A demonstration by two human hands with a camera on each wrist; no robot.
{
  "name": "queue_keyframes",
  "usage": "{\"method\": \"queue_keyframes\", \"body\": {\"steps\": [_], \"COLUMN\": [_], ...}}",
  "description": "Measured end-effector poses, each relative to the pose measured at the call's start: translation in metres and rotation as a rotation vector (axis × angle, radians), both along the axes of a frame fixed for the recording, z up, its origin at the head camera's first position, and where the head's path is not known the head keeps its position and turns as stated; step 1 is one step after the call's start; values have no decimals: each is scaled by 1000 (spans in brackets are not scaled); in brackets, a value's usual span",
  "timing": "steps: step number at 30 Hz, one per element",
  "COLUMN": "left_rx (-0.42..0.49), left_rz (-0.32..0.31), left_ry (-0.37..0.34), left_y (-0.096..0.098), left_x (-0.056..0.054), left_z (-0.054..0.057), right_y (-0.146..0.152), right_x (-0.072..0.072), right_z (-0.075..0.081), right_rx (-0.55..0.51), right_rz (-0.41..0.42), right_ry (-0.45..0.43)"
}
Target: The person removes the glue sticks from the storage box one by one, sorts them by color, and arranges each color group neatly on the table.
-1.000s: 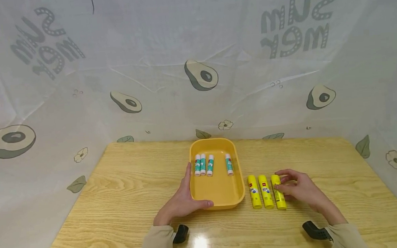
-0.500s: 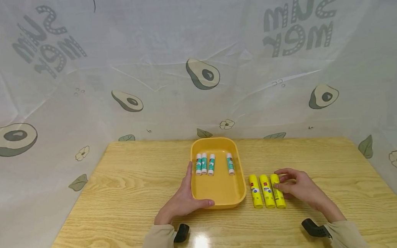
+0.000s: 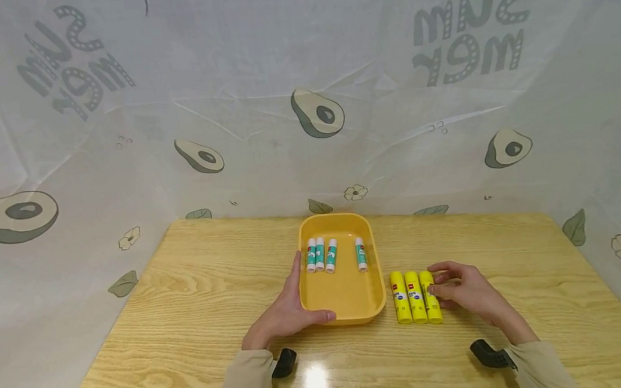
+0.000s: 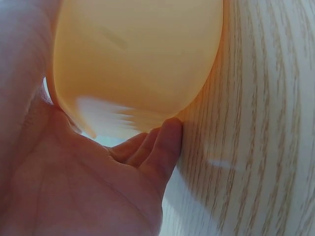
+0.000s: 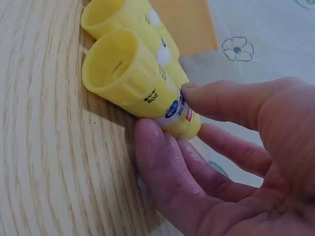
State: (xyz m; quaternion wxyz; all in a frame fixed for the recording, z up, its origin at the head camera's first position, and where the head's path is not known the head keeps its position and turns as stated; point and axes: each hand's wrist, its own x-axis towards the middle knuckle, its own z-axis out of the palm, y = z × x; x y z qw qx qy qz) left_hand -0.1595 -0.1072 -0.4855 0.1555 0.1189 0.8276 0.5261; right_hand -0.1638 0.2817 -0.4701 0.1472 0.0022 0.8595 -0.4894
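Three yellow glue sticks lie side by side on the table, right of an orange-yellow tray (image 3: 346, 321). My right hand (image 3: 466, 291) grips the rightmost glue stick (image 3: 431, 300), thumb on its upper side and fingertips along its outer side. It lies right against the middle glue stick (image 3: 416, 298); the left glue stick (image 3: 401, 299) is beside that. In the right wrist view the held glue stick (image 5: 142, 83) shows its hollow end. My left hand (image 3: 283, 316) holds the tray's near left corner, thumb at the front rim and fingers (image 4: 165, 147) along the left wall.
Several smaller green-and-white glue sticks lie in the far half of the tray: a group at the left and a single glue stick (image 3: 360, 255) at the right. The wooden table (image 3: 188, 299) ends at a printed cloth backdrop (image 3: 252, 138).
My right hand has slid the rightmost yellow glue stick leftward, and the gaps between the three have closed. My left hand and the tray have stayed in place.
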Motion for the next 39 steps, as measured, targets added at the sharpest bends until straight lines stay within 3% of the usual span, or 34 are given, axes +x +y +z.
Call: {"method": "queue_keyframes", "body": {"steps": [39], "left_rx": [14], "left_rz": [6], "left_ry": [12], "left_y": [1], "left_x": [-1], "left_z": [-1], "right_y": [0], "right_x": [2], "right_z": [2], "right_rx": [-37], "right_rz": [3], "right_ry": [-12]}}
